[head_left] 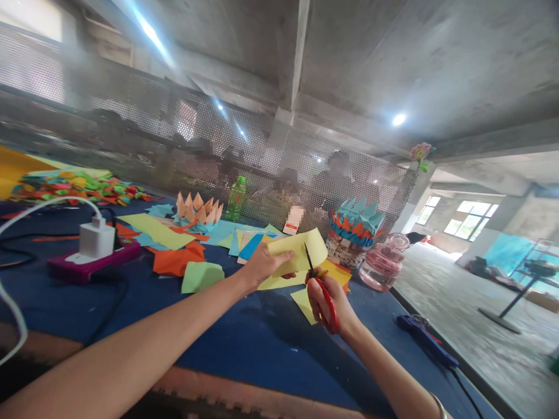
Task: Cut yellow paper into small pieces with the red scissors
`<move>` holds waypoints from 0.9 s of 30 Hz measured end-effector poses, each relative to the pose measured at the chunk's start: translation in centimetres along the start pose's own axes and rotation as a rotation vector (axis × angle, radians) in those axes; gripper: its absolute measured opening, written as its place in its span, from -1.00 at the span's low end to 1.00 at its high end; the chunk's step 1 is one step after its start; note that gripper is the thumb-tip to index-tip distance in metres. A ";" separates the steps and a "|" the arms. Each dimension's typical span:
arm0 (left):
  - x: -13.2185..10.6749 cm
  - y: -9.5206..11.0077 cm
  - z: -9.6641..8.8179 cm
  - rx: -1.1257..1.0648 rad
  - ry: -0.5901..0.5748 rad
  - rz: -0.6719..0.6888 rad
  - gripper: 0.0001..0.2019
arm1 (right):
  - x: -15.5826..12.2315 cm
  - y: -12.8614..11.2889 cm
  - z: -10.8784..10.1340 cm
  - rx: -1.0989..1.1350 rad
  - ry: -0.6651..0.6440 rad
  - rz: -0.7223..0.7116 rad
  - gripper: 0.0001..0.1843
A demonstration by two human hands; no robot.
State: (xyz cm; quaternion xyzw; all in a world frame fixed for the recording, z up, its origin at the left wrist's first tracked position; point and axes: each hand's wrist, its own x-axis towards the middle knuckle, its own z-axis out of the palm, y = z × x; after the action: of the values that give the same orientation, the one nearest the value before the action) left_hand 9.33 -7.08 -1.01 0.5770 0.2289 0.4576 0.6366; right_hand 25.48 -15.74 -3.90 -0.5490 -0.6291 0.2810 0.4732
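Two hands, both closed. Left hand (264, 267): thumb and fingers pinching a yellow sheet (299, 250), held above the table. Right hand (338, 291): fingers curled through the handles of red scissors (328, 297), a dark blade lying across the sheet; gap between blades unclear.

One table (244, 349), blue, running below both sets of fingers. Left of the left fingers: green sheet (203, 277), orange paper (179, 260), then purple power strip (72, 269) bearing a white adapter (96, 238); farther off, a heap of coloured scraps (74, 189). Beyond them: peach paper points (198, 210), green bottle (236, 201). Beyond the right fingers, slightly right: one tub (345, 249) topped with orange and blue points; beside it, a pink jar (382, 266). Right and nearer: one blue tool (430, 342), corded.

Room, past the fingers: perforated screen (244, 134), blurred people behind it; concrete ceiling (375, 52), lit lamp (399, 119). Far right: grey floor (445, 273), windows (476, 216).
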 end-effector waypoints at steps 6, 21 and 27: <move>-0.4 0.2 0.3 0.031 -0.041 0.015 -0.71 | 0.3 0.7 -0.2 -0.008 -0.008 -0.057 -0.48; -0.7 0.5 0.5 0.006 -0.032 -0.023 -0.54 | 0.4 1.1 0.3 0.100 0.006 -0.053 -0.50; -0.5 0.2 0.4 0.005 -0.039 -0.025 -0.54 | 0.4 0.7 0.7 0.173 0.038 -0.004 -0.49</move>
State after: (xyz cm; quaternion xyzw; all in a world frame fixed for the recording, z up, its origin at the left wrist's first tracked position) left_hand 9.35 -7.74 -0.87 0.5844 0.2249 0.4378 0.6452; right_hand 25.19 -15.10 -4.65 -0.5100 -0.5945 0.3231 0.5311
